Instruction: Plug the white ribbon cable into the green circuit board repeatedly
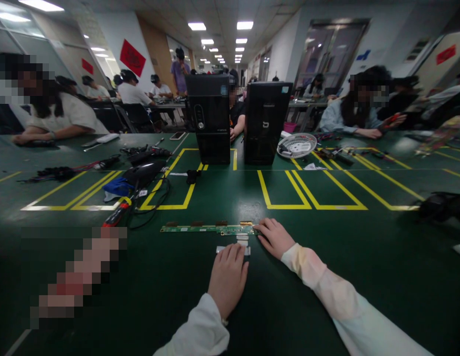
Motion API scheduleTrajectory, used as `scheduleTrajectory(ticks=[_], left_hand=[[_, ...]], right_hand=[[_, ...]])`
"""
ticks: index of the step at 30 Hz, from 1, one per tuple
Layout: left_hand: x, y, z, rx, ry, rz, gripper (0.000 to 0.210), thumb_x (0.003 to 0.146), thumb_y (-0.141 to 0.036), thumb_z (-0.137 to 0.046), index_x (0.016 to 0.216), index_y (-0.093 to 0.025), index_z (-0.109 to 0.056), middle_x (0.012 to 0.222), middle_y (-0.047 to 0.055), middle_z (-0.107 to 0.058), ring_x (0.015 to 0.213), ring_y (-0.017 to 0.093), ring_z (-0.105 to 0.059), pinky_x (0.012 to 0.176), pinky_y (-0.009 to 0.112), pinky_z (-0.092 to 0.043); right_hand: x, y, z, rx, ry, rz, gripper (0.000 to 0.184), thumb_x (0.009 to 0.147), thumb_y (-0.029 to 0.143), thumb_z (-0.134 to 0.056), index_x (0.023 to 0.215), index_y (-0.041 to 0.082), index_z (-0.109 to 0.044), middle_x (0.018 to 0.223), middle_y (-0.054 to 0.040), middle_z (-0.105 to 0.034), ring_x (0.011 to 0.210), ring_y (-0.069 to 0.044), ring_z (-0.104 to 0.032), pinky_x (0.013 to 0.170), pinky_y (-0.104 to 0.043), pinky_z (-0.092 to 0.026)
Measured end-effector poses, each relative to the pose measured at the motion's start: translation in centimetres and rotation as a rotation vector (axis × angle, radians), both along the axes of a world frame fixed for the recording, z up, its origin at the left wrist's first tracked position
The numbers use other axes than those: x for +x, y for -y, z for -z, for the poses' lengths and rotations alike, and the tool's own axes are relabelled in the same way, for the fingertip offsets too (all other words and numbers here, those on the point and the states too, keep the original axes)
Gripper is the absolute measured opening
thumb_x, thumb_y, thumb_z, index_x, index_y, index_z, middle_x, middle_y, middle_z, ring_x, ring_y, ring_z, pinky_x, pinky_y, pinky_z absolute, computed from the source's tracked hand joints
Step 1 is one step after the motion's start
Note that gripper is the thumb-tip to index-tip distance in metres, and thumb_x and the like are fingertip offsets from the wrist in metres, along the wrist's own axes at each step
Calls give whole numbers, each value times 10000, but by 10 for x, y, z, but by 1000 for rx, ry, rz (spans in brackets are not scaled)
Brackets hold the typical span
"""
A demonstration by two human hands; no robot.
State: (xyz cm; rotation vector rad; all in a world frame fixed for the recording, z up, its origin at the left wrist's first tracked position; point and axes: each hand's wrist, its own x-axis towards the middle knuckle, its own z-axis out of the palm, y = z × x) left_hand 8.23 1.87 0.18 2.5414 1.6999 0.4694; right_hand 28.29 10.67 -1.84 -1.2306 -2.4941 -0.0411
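A long, narrow green circuit board (205, 229) lies flat on the dark green table (326, 277) in front of me. My right hand (274, 237) rests palm down at the board's right end, fingertips touching it. My left hand (228, 277) lies flat just below the board, fingers together, covering part of a small white piece (246, 250). Another small white piece (242, 238) sits between the board and my left hand. Neither hand grips anything.
Two black computer towers (208, 118) (266, 122) stand upright behind the board. A red-handled screwdriver (116, 214), black cables (151, 198), a blue cloth (117, 187) and a dark mouse-like object (144, 171) lie left. A white fan grille (297, 145) lies right. Other people work around.
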Motion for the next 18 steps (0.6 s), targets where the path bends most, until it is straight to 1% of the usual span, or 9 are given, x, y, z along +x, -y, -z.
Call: scheduleTrajectory(ticks=[6,13,18], left_hand=[[-1,1,1,0,2,3,348,913,-230,-414,1242,-186,-516,1232,86,-573,1145,246,-500,975,441,-405],[1,-1,-1,4,0,5,350,906,-237,-429,1244,-212,-520,1204,75,-570,1115,243,-502,964,441,-401],[1,-1,-1,6,-5,2,352,910,-244,-427,1248,-209,-522,1206,79,-562,1116,250,-494,956,441,-403]], right_hand=[[0,0,1,0,9,13,283,880,213,-482,1141,159,-577,1057,-112,-532,931,-218,-461,821,-355,-416],[0,0,2,-3,-10,4,285,885,221,-471,1144,160,-574,1061,-113,-529,936,-224,-457,825,-362,-415],[0,0,2,-4,-21,-5,286,886,213,-464,1144,156,-573,1057,-115,-528,932,-223,-462,824,-367,-416]])
